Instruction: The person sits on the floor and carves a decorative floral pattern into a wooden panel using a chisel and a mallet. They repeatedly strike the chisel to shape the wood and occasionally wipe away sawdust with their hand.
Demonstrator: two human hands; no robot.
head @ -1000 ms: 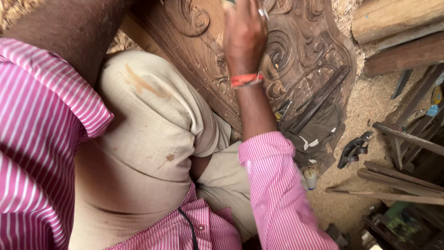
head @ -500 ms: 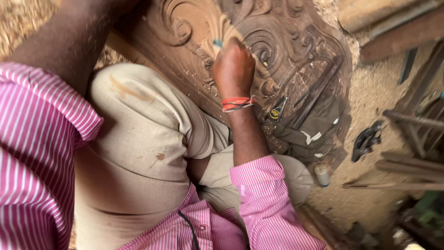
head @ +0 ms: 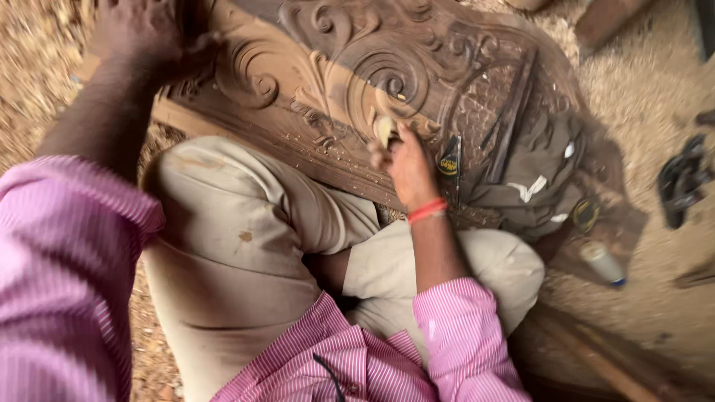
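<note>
A large dark wooden panel carved with scrolls lies on the ground in front of me. My right hand is closed around a small pale tool handle and rests on the panel's lower carved edge. An orange band circles that wrist. My left hand presses on the panel's upper left corner, fingers curled; whether it holds anything is hidden by blur. My bent knee in beige trousers lies between the two arms.
Sawdust and wood chips cover the ground. A dark cloth lies on the panel's right side. A small white bottle with a blue cap lies to the right, a black object farther right, and wooden planks at the top.
My right hand has come down from the top of the panel to its lower edge. The view has tilted down and left, bringing my left hand into sight.
</note>
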